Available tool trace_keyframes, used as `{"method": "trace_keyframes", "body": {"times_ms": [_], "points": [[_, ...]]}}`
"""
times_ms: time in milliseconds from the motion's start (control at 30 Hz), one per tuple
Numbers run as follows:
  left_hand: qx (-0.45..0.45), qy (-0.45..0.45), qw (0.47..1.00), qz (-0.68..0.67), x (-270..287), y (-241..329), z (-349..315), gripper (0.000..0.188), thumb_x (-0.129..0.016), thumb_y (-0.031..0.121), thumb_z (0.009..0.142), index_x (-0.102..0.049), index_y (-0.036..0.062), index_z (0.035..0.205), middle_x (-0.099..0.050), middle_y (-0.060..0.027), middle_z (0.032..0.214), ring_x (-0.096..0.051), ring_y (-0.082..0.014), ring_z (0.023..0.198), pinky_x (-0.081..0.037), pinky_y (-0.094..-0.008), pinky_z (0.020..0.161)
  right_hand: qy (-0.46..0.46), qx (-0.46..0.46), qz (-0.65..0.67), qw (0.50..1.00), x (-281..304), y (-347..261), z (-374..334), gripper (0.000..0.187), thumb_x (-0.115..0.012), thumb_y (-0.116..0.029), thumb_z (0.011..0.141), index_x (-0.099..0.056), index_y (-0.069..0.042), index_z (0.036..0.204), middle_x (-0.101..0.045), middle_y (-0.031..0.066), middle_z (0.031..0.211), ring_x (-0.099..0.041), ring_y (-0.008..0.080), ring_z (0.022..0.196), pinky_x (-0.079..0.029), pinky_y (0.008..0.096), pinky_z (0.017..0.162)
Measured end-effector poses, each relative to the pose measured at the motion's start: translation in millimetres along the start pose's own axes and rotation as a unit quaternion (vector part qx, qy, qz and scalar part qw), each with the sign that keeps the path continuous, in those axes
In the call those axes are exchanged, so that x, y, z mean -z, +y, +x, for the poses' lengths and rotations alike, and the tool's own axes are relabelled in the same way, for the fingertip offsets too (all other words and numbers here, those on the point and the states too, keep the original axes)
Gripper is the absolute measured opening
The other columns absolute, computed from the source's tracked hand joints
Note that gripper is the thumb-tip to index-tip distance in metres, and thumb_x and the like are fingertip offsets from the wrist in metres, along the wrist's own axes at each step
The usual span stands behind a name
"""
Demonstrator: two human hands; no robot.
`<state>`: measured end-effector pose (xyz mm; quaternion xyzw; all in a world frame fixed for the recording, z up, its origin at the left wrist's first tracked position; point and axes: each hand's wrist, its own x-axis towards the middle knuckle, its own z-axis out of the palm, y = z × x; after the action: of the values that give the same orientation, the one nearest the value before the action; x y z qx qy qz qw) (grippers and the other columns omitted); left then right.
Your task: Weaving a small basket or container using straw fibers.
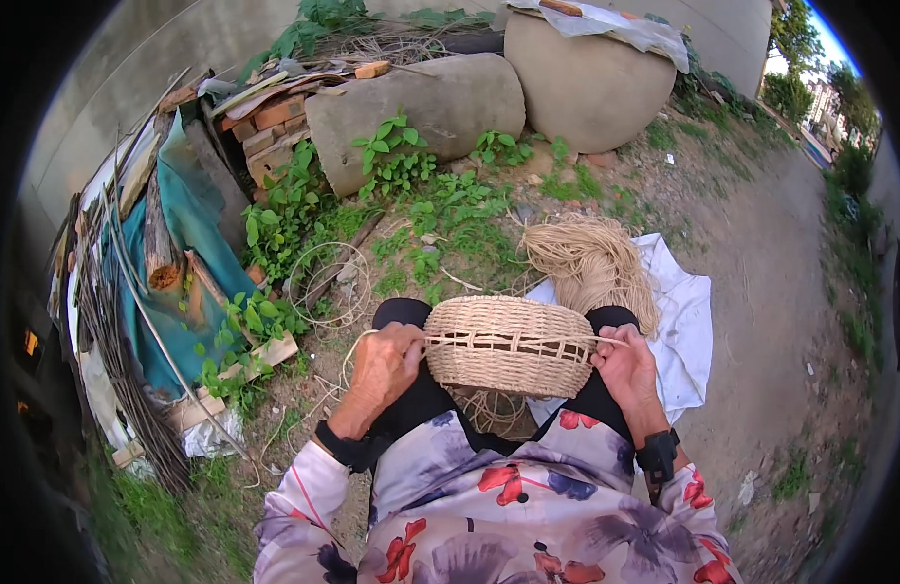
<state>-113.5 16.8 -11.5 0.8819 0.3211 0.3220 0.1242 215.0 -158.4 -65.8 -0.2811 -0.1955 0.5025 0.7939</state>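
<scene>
A woven basket point(506, 372) of pale tan cord rests across my knees, with a band of open gaps running along its side. One thin strand of the same cord lies stretched across that band. My left hand point(384, 368) pinches the strand at the basket's left end, and a loose length trails down from it on the left. At the right end, my right hand point(627, 366) has its fingers closed on the strand, close against the basket's edge. The inside of the basket is mostly hidden.
Beyond my right knee a hank of tan cord point(594, 268) lies on a white cloth point(685, 321). Loose coils of cord point(331, 284) are on the ground at left. Farther off are a stone cylinder point(421, 117), a large clay jar point(591, 78), wood and a teal tarp point(192, 311).
</scene>
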Motion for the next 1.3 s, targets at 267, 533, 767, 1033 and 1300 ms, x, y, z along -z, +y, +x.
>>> {"method": "trace_keyframes", "body": {"times_ms": [267, 533, 767, 1033, 1300], "points": [[0.362, 0.038, 0.846, 0.390, 129.9, -196.0, -66.1, 0.014, -0.061, 0.005, 0.076, -0.071, 0.0045, 0.086, -0.069, -0.0235, 0.084, -0.068, -0.0419, 0.078, -0.055, -0.0487, 0.071, -0.022, -0.002, 0.037, 0.999, 15.3, -3.5, -3.1, 0.022, -0.061, -0.027, 0.094, -0.057, -0.008, 0.084, -0.062, 0.0102, 0.098, -0.057, 0.0162, 0.073, -0.047, 0.0343, 0.071], [0.049, -0.031, 0.995, -0.080, 10.9, 8.0, -5.7, 0.022, -0.070, 0.007, 0.080, -0.069, 0.0037, 0.102, -0.070, -0.0146, 0.099, -0.070, -0.0274, 0.079, -0.056, -0.0343, 0.068, -0.044, -0.012, 0.008, 0.999, 11.3, 1.0, 0.1, 0.021, -0.055, -0.026, 0.096, -0.055, -0.007, 0.088, -0.059, 0.0093, 0.095, -0.056, 0.0173, 0.072, -0.044, 0.0352, 0.069], [-0.046, 0.040, 0.998, 0.015, -22.1, 20.7, -4.2, 0.009, -0.066, 0.005, 0.075, -0.063, 0.0064, 0.083, -0.063, -0.0124, 0.075, -0.064, -0.0326, 0.066, -0.053, -0.0427, 0.059, -0.060, -0.014, 0.005, 0.998, 7.3, 5.2, -1.1, 0.021, -0.055, -0.027, 0.095, -0.054, -0.006, 0.090, -0.058, 0.0094, 0.095, -0.055, 0.0173, 0.073, -0.044, 0.0355, 0.070], [0.316, -0.011, 0.851, 0.420, 113.8, -199.3, -91.9, 0.008, -0.062, 0.007, 0.076, -0.060, 0.0015, 0.081, -0.066, -0.0258, 0.080, -0.067, -0.0419, 0.077, -0.054, -0.0521, 0.066, -0.070, 0.007, -0.008, 0.998, 4.7, -2.0, -6.1, 0.018, -0.058, -0.022, 0.094, -0.056, -0.005, 0.090, -0.062, 0.0084, 0.088, -0.057, 0.0148, 0.072, -0.047, 0.0316, 0.071], [0.121, 0.027, 0.992, -0.025, 39.7, -52.4, -20.4, 0.010, -0.069, 0.005, 0.078, -0.071, 0.0024, 0.088, -0.064, -0.0090, 0.078, -0.062, -0.0182, 0.064, -0.050, -0.0327, 0.060, -0.042, -0.015, -0.137, 0.990, -6.8, -3.9, -7.6, 0.014, -0.058, -0.019, 0.093, -0.059, -0.005, 0.092, -0.063, 0.0055, 0.087, -0.057, 0.0112, 0.070, -0.046, 0.0260, 0.067]]}}
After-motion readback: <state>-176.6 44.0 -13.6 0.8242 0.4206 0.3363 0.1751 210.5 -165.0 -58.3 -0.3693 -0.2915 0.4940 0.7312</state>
